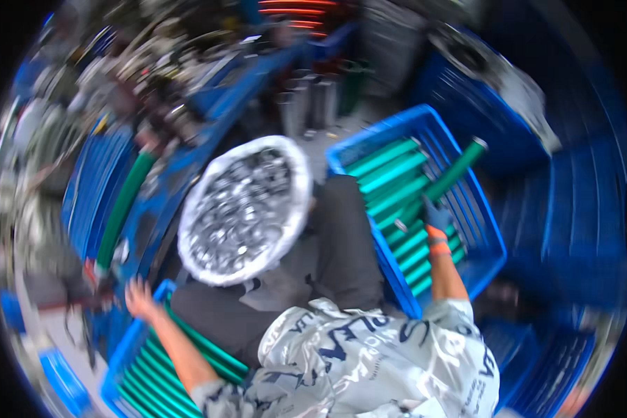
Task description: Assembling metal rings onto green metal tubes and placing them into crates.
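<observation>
My right hand (436, 214), in a dark blue glove with an orange cuff, grips a green tube (458, 167) with a pale end. It holds the tube slantwise over a blue crate (491, 240) of similar green tubes (397, 182). My left hand (139, 299) is bare and somewhat blurred. Its fingers look apart with nothing seen in them, close to the bench edge. Above it, another green tube (123, 209) lies along the blue bench, its lower end by a small red part (90, 269).
A white-rimmed basin (301, 177) full of small shiny metal parts (240, 209) sits by my knees. At lower left, a second blue crate (115, 373) holds green tubes (157, 380). Blurred clutter covers the blue bench (219, 104). Large blue containers (481, 104) stand at right.
</observation>
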A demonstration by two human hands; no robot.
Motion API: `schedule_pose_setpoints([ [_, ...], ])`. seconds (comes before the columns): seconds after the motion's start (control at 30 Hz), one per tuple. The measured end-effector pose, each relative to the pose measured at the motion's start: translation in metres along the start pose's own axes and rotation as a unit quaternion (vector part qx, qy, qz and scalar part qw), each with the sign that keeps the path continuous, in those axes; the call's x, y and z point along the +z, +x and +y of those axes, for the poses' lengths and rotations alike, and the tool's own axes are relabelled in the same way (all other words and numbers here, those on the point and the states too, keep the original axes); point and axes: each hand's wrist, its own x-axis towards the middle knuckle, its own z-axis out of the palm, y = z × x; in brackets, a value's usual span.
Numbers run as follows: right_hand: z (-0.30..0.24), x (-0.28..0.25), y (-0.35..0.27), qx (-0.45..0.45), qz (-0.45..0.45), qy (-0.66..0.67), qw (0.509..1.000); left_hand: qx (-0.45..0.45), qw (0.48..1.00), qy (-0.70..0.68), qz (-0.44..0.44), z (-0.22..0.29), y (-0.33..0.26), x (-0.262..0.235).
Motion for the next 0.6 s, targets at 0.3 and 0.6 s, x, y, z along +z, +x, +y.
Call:
schedule_pose_setpoints([
  [0.3,0.099,0.042,0.036,0.192,-0.043,0.122,0.973,0.004,0.622,0.739,0.260,0.043,-0.220,0.017],
  [0.6,0.062,0.160,0.028,0.360,-0.233,0.176,0.886,-0.237,0.565,0.770,0.180,0.067,-0.323,0.025],
])
